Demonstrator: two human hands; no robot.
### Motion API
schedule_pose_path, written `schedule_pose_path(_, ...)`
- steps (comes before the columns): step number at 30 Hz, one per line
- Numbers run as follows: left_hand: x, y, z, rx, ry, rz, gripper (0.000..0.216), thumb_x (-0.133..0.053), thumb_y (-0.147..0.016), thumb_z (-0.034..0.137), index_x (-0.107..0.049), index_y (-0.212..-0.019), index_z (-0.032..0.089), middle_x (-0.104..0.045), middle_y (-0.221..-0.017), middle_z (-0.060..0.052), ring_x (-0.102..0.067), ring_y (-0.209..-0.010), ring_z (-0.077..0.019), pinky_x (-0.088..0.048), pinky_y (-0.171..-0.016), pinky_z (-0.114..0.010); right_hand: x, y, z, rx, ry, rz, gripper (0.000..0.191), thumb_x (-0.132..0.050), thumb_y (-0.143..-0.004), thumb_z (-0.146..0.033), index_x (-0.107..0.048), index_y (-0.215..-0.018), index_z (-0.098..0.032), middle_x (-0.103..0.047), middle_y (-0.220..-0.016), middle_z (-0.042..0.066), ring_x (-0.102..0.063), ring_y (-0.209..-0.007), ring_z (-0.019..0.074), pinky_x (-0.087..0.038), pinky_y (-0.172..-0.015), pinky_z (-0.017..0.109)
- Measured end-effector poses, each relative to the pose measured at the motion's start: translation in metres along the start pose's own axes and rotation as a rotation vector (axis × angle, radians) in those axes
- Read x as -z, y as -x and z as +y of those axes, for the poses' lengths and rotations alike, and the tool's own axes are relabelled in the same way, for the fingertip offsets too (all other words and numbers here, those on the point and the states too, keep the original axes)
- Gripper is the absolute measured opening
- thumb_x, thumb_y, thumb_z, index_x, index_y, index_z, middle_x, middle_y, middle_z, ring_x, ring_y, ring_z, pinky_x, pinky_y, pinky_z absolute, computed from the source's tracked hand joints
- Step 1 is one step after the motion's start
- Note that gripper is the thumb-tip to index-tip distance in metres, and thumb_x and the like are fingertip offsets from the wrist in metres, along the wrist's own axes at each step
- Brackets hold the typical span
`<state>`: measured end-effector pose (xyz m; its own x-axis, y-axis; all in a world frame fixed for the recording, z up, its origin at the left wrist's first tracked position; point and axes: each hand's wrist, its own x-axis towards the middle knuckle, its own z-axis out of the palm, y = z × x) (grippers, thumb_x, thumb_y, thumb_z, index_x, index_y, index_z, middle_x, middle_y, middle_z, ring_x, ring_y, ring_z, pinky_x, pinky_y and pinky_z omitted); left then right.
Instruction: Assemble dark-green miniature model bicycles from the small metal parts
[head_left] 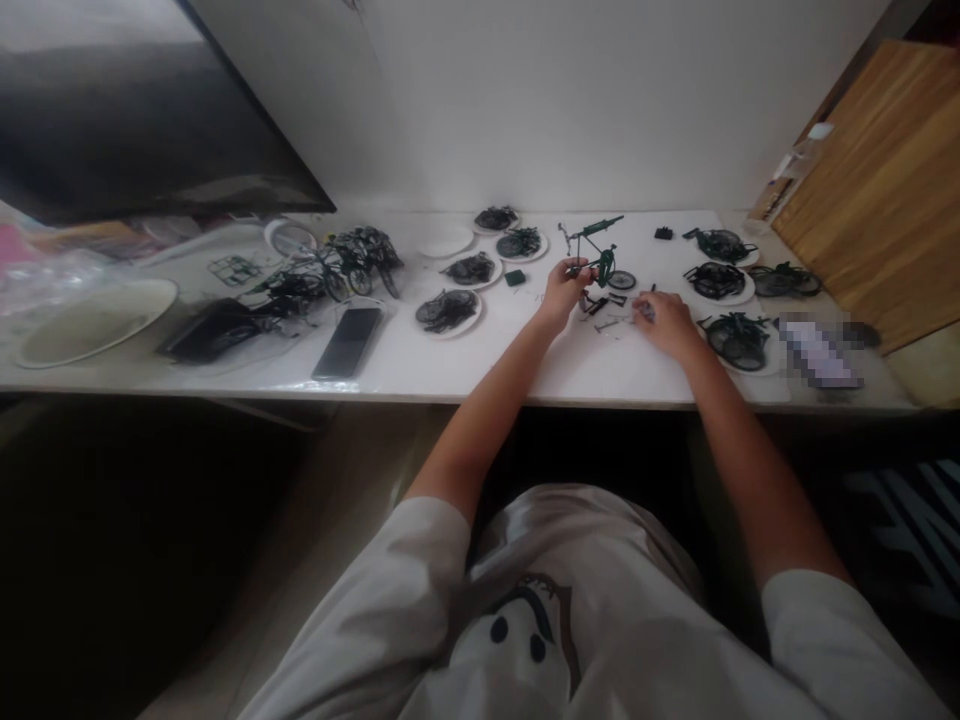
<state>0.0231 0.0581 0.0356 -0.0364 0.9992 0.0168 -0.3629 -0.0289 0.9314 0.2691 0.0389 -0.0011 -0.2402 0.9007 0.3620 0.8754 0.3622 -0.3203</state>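
My left hand (564,294) is closed around the lower left part of a dark green miniature bicycle frame (604,264), raised over the white table. A small spoked wheel (622,281) appears at the frame's lower right; whether it is attached is unclear. To the right, my right hand (666,320) is close to the tabletop with its fingers pinched together. A small dark tip shows above those fingers, too small to name. Between my hands lie loose black and silvery parts (598,304), some of them thin and rod-like.
White plates with dark bicycle parts (448,311) stand left of my hands, and others (739,340) to the right. Farther left are a phone (346,343), clustered miniature bicycles (364,258) and a large shallow bowl (97,325). A monitor (150,110) and a wooden panel (877,190) flank the table.
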Motion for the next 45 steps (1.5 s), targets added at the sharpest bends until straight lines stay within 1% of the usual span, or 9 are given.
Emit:
schedule_pose_path(6,-0.0002,0.0010,0.0005,-0.014,0.032,-0.037,0.013,-0.074,-0.103,0.015,-0.064,-0.109,0.022,-0.079,-0.102,-0.004,-0.069,-0.088,-0.0131,-0.050,-0.081,-0.027,-0.0004,0.0006,-0.0007,-0.007,0.011,0.002,0.028,-0.063,-0.100,-0.031,-0.082,-0.120,-0.022,-0.085,-0.131,0.016,-0.072,-0.126,0.0429,-0.057,-0.114,0.059)
schedule_pose_path(14,-0.0004,-0.0011,-0.0009,-0.013,0.022,-0.017,0.016,-0.076,-0.101,0.019,-0.066,-0.112,0.023,-0.080,-0.103,-0.004,-0.071,-0.091,-0.0147,-0.051,-0.082,-0.027,0.0007,0.0013,-0.0016,-0.007,0.004,-0.004,0.027,-0.063,-0.099,-0.030,-0.080,-0.118,-0.023,-0.084,-0.132,0.017,-0.071,-0.126,0.0438,-0.055,-0.115,0.060)
schedule_pose_path(20,-0.0012,0.0015,0.0011,-0.004,-0.014,-0.023,0.008,-0.068,-0.107,0.019,-0.065,-0.113,0.023,-0.082,-0.107,-0.005,-0.073,-0.095,-0.0148,-0.052,-0.081,-0.025,0.0015,0.0015,-0.0024,-0.009,0.002,-0.004,0.028,-0.063,-0.099,-0.030,-0.081,-0.120,-0.024,-0.084,-0.131,0.017,-0.069,-0.126,0.0444,-0.056,-0.114,0.062)
schedule_pose_path(25,-0.0016,0.0039,0.0023,-0.008,-0.010,-0.035,0.008,-0.068,-0.107,0.019,-0.065,-0.113,0.023,-0.082,-0.107,-0.005,-0.072,-0.093,-0.0142,-0.051,-0.080,-0.025,0.0038,0.0018,-0.0038,-0.012,0.004,-0.021,0.028,-0.063,-0.100,-0.030,-0.081,-0.121,-0.023,-0.084,-0.132,0.017,-0.069,-0.127,0.0446,-0.056,-0.115,0.063)
schedule_pose_path(30,-0.0005,0.0037,0.0021,0.000,0.024,-0.051,0.015,-0.074,-0.102,0.017,-0.065,-0.113,0.022,-0.080,-0.103,-0.004,-0.071,-0.090,-0.0135,-0.051,-0.085,-0.027,0.0035,0.0011,-0.0039,-0.011,0.005,-0.021,0.027,-0.063,-0.100,-0.029,-0.081,-0.120,-0.023,-0.084,-0.133,0.017,-0.070,-0.127,0.0441,-0.056,-0.114,0.062)
schedule_pose_path(37,0.0016,0.0014,-0.0010,-0.002,0.056,-0.065,0.015,-0.075,-0.102,0.018,-0.065,-0.112,0.022,-0.082,-0.107,-0.006,-0.077,-0.099,-0.0161,-0.055,-0.101,-0.035,0.0026,0.0011,-0.0038,-0.016,0.004,-0.018,0.025,-0.063,-0.101,-0.031,-0.080,-0.118,-0.024,-0.084,-0.132,0.016,-0.069,-0.127,0.0435,-0.056,-0.112,0.060)
schedule_pose_path(40,0.0016,0.0017,-0.0006,-0.004,0.089,-0.070,0.013,-0.074,-0.103,0.017,-0.064,-0.111,0.021,-0.081,-0.107,-0.006,-0.077,-0.097,-0.0153,-0.056,-0.103,-0.035,0.0028,0.0013,-0.0036,-0.011,0.001,-0.016,0.024,-0.063,-0.101,-0.030,-0.079,-0.117,-0.024,-0.084,-0.133,0.017,-0.070,-0.127,0.0442,-0.056,-0.113,0.061)
schedule_pose_path(45,0.0003,0.0023,0.0021,0.007,0.102,-0.024,0.012,-0.073,-0.105,0.017,-0.064,-0.113,0.022,-0.080,-0.108,-0.005,-0.077,-0.098,-0.0143,-0.057,-0.105,-0.034,0.0031,0.0009,-0.0036,-0.003,0.003,-0.025,0.025,-0.062,-0.102,-0.030,-0.079,-0.117,-0.024,-0.084,-0.133,0.017,-0.070,-0.127,0.0450,-0.055,-0.114,0.062)
